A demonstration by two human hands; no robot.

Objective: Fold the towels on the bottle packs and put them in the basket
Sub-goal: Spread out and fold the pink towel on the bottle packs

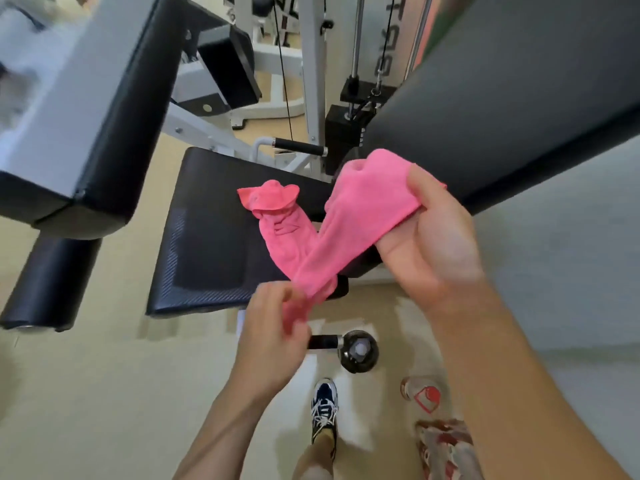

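While aloft, pink towel (346, 230) — between fingers (275, 297) of left hand (273, 337), right hand (429, 247)

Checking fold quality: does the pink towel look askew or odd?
Yes. The pink towel is twisted and bunched into a V between the left hand and right hand, one end sticking up loose over the black seat pad; no neat fold.
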